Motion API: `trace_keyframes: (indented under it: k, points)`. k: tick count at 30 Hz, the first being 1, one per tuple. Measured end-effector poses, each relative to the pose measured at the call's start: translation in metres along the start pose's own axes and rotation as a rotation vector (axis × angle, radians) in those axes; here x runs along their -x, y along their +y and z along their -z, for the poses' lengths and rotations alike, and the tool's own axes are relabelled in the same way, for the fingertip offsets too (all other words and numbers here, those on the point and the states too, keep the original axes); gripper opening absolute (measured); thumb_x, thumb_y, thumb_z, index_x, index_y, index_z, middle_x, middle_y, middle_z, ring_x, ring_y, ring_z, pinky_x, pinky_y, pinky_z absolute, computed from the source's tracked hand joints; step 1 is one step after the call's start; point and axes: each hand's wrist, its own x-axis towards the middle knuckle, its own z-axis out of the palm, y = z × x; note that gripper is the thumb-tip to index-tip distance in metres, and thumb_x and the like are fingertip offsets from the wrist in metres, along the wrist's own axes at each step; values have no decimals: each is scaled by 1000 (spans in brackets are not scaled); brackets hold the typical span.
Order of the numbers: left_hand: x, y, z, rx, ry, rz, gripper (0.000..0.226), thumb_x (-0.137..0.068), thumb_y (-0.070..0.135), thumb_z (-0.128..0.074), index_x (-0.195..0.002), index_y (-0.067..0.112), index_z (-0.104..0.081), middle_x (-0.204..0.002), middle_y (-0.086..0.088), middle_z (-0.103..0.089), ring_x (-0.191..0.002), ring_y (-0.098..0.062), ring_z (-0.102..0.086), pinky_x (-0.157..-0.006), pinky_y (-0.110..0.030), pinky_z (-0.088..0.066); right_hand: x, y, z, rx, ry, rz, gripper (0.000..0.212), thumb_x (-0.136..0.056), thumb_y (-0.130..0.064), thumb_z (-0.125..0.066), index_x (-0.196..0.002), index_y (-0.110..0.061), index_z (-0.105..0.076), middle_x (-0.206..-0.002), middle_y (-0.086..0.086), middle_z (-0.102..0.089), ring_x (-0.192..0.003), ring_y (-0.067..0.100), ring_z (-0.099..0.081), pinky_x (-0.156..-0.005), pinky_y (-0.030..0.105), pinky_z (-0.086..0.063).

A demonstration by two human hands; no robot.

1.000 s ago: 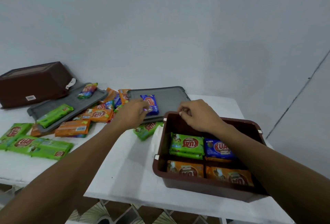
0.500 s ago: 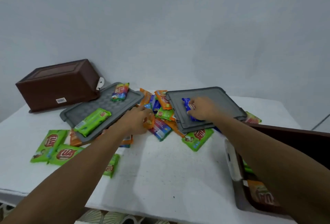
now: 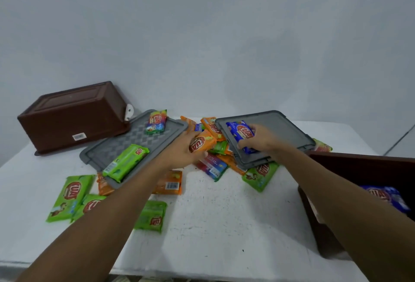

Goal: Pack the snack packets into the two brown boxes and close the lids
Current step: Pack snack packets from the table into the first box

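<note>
Orange packet [image 3: 201,143] is now sitting in the left hand [image 3: 183,151], fingers wrapped around it, just off the near right corner of the left grey lid [image 3: 125,147]. Half a second back that hand was only reaching into the pile, so that's a fresh grab. Right hand [image 3: 258,140] is doing the same thing with the blue packet [image 3: 241,132]: fingers are clamped on it, and it's tilting up off the left side of the right grey lid [image 3: 280,133], where it was lying flat a moment ago.

So both hands are loaded at once, which I'm guessing means both packets are heading to the open brown box [image 3: 359,165] at the table's right edge. It's mostly cut off by the frame, but another blue packet is showing inside.

Lots is still waiting though. Green packets [image 3: 70,194] are lying near the table's left edge, one long green one is resting on the left lid, a rainbow-ish one is at that lid's far end, and a messy heap is sitting between the two lids. The second brown box [image 3: 71,115] is sitting upside down at the far left corner, not touched yet. Lids are both off, so closing up looks a long way off.
</note>
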Motion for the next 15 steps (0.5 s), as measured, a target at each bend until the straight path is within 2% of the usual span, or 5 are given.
trace_keyframes:
  k: [2,7,9,11,15]
  points:
    - [1,16,-2,102,15,21,63,-87,40,-67,-139,21,-37,-118,0,-59,-98,-12,-64,-66,-21,-53,14,-3,7,-126,-36,38,56,-74,-18,-81,-124,-14,-56,-104,8,-69,-85,19,-68,-73,30,-55]
    - [4,50,-9,343,42,44,54,-86,38,-69,-132,27,-43,-120,2,-59,-105,-13,-62,-86,-30,-55,51,-8,33,-314,-83,102,47,-79,-21,-78,-122,-14,-60,-98,6,-72,-78,14,-68,-66,25,-53]
    - [5,66,-15,387,26,41,60,-84,50,-67,-134,28,-45,-121,6,-58,-104,-9,-61,-87,-28,-54,67,-6,48,-403,-103,116,39,-85,-27,-73,-120,-12,-63,-97,6,-74,-77,14,-69,-64,24,-54]
    - [9,87,-24,417,7,20,60,-85,58,-59,-136,29,-46,-119,8,-59,-100,-5,-61,-81,-24,-54,84,0,64,-450,-107,113,34,-90,-33,-67,-116,-12,-65,-95,8,-75,-73,14,-69,-61,23,-53]
    - [11,135,-53,480,15,38,55,-88,60,-52,-134,29,-50,-123,5,-60,-109,-14,-62,-92,-37,-55,112,27,98,-509,-40,101,34,-91,-36,-64,-112,-8,-63,-97,15,-74,-75,21,-68,-68,30,-52]
